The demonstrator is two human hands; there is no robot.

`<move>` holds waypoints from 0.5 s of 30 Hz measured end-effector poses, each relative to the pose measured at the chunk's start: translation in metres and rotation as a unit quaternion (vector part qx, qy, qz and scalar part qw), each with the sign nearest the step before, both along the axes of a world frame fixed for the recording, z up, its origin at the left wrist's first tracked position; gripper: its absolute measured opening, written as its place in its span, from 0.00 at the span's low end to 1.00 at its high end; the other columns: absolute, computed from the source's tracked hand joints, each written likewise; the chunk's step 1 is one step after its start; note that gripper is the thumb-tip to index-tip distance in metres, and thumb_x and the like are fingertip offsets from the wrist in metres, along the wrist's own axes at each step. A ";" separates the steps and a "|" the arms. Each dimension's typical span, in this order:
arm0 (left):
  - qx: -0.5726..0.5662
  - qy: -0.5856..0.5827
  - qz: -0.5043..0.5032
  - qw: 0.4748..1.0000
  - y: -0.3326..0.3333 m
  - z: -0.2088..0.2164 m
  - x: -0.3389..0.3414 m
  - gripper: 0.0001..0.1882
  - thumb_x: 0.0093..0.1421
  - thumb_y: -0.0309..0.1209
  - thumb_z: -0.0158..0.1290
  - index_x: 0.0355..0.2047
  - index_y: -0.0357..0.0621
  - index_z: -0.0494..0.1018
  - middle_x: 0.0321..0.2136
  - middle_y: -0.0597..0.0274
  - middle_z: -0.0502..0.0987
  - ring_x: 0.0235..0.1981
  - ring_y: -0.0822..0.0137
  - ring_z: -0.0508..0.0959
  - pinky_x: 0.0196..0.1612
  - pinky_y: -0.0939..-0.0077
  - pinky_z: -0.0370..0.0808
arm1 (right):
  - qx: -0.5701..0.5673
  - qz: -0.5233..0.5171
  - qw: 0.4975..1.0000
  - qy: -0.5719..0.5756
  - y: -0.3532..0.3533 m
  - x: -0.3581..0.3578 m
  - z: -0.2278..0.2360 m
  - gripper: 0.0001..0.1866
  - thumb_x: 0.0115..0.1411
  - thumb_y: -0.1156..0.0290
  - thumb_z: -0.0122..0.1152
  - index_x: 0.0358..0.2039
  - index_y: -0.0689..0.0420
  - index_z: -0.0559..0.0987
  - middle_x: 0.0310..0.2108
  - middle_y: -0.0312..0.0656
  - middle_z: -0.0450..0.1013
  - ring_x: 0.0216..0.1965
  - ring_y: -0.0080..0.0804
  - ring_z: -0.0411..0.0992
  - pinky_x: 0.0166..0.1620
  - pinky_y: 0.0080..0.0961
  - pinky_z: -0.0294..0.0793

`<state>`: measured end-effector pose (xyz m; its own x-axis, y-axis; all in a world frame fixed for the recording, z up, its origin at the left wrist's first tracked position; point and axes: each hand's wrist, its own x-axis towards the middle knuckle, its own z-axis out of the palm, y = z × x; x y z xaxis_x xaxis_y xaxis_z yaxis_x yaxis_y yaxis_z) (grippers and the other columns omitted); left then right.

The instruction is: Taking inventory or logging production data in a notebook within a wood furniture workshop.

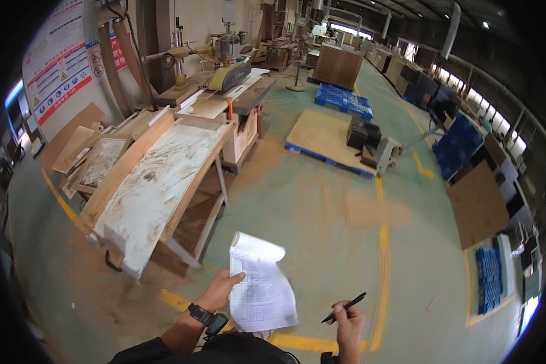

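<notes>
Near the centre, the left fingers (237, 278) held the paper (262, 297); to its right was the pen (357, 299), in the right fingers (340, 314). Left of and beyond them stood the table (161, 176), with a machine (229, 77) past its far end and loose boards (73, 148) along its left side. To the table's right, farther off, a sheet (318, 134) lay on a pallet (330, 161), boxes (363, 131) resting at its right. Behind that came a second pallet (343, 102), then a stack (338, 65). On the right, a board (478, 203) stood beyond a third pallet (489, 279).

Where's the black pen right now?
In the head view, the pen is low and right of centre, held in the person's right hand, just right of the white paper.
</notes>
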<state>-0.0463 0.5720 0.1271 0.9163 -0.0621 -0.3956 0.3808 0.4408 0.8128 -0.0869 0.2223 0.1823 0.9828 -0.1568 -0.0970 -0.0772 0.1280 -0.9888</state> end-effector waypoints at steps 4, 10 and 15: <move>0.015 0.027 0.022 0.999 -0.035 0.003 0.109 0.15 0.72 0.28 0.53 0.53 0.30 0.78 0.48 0.55 0.83 0.47 0.67 0.82 0.53 0.68 0.77 | -0.034 0.010 0.998 0.045 -0.033 0.101 0.007 0.09 0.68 0.71 0.63 0.37 0.66 0.80 0.27 0.42 0.76 0.24 0.28 0.76 0.29 0.25 0.77; 0.040 0.018 -0.010 0.999 -0.074 0.027 0.270 0.14 0.72 0.28 0.53 0.52 0.30 0.79 0.47 0.56 0.83 0.46 0.67 0.82 0.52 0.70 0.77 | -0.065 -0.030 0.997 0.030 -0.071 0.272 0.023 0.11 0.70 0.69 0.62 0.37 0.66 0.78 0.24 0.40 0.74 0.23 0.28 0.75 0.29 0.25 0.76; 0.034 0.028 -0.001 0.999 -0.102 0.018 0.408 0.15 0.73 0.29 0.52 0.52 0.29 0.78 0.46 0.57 0.83 0.46 0.67 0.82 0.52 0.70 0.77 | -0.025 -0.045 0.998 0.038 -0.100 0.418 0.000 0.12 0.70 0.68 0.62 0.38 0.66 0.78 0.23 0.40 0.73 0.22 0.28 0.74 0.29 0.25 0.76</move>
<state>0.3621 0.4702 0.1454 0.8928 -0.0347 -0.4492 0.4268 0.3847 0.8185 0.3310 0.1227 0.1826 0.9546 -0.2515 -0.1596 -0.1417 0.0878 -0.9860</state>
